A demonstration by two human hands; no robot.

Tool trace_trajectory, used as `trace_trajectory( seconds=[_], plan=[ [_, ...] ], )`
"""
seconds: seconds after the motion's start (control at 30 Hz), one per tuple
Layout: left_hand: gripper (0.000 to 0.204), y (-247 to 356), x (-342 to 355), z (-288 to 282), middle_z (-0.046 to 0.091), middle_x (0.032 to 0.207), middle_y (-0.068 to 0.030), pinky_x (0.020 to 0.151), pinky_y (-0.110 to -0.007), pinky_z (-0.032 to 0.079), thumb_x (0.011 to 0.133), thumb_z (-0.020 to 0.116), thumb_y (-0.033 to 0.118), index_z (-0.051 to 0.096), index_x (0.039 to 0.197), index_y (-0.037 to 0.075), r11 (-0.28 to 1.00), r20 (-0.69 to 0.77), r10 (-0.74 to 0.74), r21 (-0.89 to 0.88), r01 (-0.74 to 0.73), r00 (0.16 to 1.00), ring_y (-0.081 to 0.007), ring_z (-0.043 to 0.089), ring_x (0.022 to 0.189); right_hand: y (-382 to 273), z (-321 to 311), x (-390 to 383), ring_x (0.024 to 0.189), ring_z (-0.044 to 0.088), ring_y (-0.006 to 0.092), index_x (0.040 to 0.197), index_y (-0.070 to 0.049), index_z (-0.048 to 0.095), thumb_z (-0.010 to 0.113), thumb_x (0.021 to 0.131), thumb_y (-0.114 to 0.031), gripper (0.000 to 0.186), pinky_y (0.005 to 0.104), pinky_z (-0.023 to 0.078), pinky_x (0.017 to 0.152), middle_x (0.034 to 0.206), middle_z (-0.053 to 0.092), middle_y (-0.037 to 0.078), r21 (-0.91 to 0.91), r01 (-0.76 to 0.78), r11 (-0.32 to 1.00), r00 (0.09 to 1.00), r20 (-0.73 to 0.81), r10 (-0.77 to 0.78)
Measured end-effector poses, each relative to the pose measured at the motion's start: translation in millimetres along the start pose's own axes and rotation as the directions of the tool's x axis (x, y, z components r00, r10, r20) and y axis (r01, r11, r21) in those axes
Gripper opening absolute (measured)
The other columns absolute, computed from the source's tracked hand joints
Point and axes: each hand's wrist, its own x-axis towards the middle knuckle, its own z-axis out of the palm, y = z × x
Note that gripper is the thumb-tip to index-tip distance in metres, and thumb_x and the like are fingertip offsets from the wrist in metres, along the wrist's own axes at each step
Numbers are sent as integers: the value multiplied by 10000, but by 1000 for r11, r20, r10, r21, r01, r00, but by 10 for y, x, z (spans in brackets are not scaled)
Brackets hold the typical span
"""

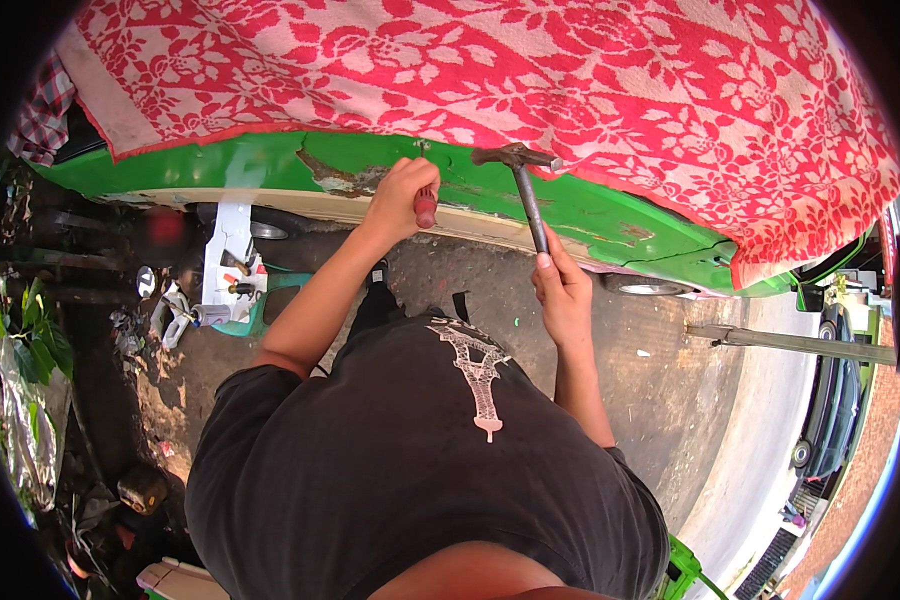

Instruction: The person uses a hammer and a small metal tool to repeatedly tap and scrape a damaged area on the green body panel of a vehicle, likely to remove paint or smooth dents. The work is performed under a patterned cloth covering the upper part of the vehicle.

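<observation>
My left hand (402, 197) is closed around a tool with a red handle (425, 208), which looks like a screwdriver. Its butt end faces me, and its tip is hidden behind the fingers. The fist is at the side of a green vehicle body (210, 165), by a patch of chipped, peeling paint (340, 178). In my right hand (565, 290) is a hammer (530, 205), gripped low on its dark handle. The hammer head is raised in front of the panel, to the right of my left hand and apart from the red handle.
A red and pale floral cloth (530, 70) drapes over the vehicle. To the left, a teal stool (240, 327) and a white surface (228, 240) stand near small tools. A wooden post (800, 345) juts in at right; a dark car (830, 410) is parked beyond.
</observation>
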Motion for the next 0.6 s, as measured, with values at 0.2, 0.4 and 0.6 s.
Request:
trace_trajectory(
  seconds=[0.2,0.4,0.6],
  plan=[
    [220,23,-20,-21,552,835,-85,713,-378,423,665,621,-9,483,823,56,1000,47,9,26,-10,999,-307,506,807,-20,-1,-5,665,403,40,1433,-101,519,563,1000,-147,437,201,362,603,750,445,-62,17,-14,1000,1000,14,14],
    [352,-107,-87,-86,585,887,-79,741,-380,463,604,684,-37,494,882,66,998,41,12,-66,-10,999,-311,545,868,3,-4,-20,662,402,41,1430,-101,522,572,1001,-166,436,202,360,597,747,444,-61,6,-9,1000,1000,21,8],
    [197,-149,-234,-37,665,1067,-111,843,-328,508,873,657,19,621,1064,48,980,-125,-58,-195,33,990,-287,643,951,7,-13,-78,649,401,34,1435,-105,517,566,1005,-166,438,197,353,577,738,441,-69,45,-45,998,999,21,44]
  ],
)
